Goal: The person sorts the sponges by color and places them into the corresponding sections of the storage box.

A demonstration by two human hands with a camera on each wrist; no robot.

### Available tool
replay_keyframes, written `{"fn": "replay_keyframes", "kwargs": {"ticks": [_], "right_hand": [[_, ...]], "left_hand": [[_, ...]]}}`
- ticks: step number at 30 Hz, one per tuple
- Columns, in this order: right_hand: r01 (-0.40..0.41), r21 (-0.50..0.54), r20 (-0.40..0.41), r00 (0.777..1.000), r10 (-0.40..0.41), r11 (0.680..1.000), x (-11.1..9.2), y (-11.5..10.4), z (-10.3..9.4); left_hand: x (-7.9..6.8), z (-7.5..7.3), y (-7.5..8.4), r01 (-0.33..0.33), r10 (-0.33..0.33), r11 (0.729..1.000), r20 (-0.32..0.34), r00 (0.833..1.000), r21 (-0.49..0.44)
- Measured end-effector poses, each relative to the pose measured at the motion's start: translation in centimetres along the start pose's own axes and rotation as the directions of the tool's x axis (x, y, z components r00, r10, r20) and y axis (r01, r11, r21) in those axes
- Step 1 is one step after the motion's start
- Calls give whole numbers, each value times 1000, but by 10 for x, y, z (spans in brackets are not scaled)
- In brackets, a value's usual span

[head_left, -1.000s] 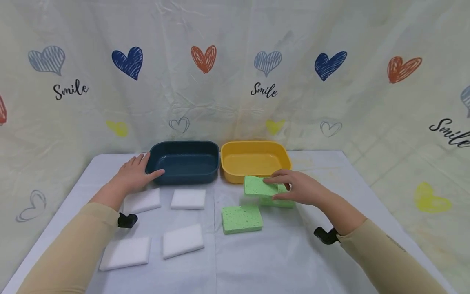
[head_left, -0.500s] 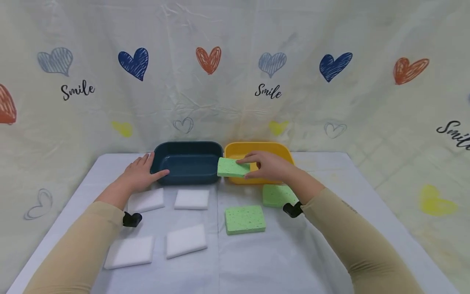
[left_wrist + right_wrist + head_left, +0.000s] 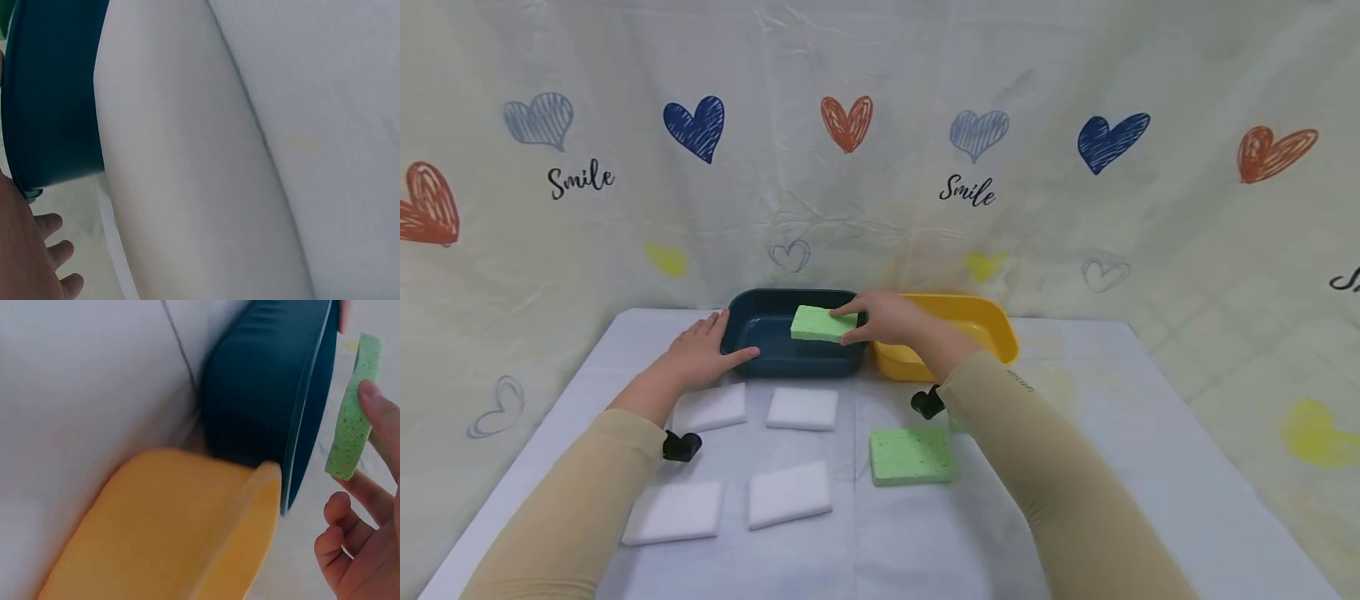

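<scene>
My right hand (image 3: 891, 318) pinches a green sponge (image 3: 822, 323) by its right end, thumb on one side and fingers on the other. It holds the sponge over the dark blue basin (image 3: 797, 364); the right wrist view shows this sponge (image 3: 353, 428) above the basin's rim. At the basin's left end, my left hand (image 3: 700, 354) rests with spread, fairly straight fingers at the rim and the thumb over the near side. A second green sponge (image 3: 912, 457) lies flat on the table, and a third (image 3: 957, 423) is mostly hidden under my right forearm.
A yellow basin (image 3: 1000, 354) stands right beside the blue one. On the left of the white-covered table (image 3: 895, 550) lie several white sponge-like pads (image 3: 790, 494). Behind everything hangs a curtain (image 3: 880, 208) printed with hearts.
My right hand lifted the green sponge from near the right-hand sponges, passed over the yellow basin and moved left above the blue one. My left hand stayed at the rim.
</scene>
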State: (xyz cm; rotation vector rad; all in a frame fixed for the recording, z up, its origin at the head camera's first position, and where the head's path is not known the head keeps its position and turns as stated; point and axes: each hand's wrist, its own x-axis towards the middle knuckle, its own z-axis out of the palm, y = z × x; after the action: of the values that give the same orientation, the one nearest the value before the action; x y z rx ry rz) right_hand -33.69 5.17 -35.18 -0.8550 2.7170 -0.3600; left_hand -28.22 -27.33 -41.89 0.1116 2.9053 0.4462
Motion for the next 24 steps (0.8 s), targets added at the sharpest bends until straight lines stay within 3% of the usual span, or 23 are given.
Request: {"fn": "replay_keyframes", "kwargs": {"ticks": [9, 17, 24], "right_hand": [[-23, -65, 64, 998, 27, 998, 46, -28, 18], [-48, -94, 149, 987, 62, 994, 64, -49, 28], [-80, -139, 157, 982, 102, 987, 79, -58, 31]], "left_hand": [[-1, 3, -5, 0, 0, 1000, -5, 1000, -4], [2, 4, -3, 4, -4, 1000, -2, 1000, -16], [6, 3, -4, 16, -16, 1000, -7, 1000, -12]]}}
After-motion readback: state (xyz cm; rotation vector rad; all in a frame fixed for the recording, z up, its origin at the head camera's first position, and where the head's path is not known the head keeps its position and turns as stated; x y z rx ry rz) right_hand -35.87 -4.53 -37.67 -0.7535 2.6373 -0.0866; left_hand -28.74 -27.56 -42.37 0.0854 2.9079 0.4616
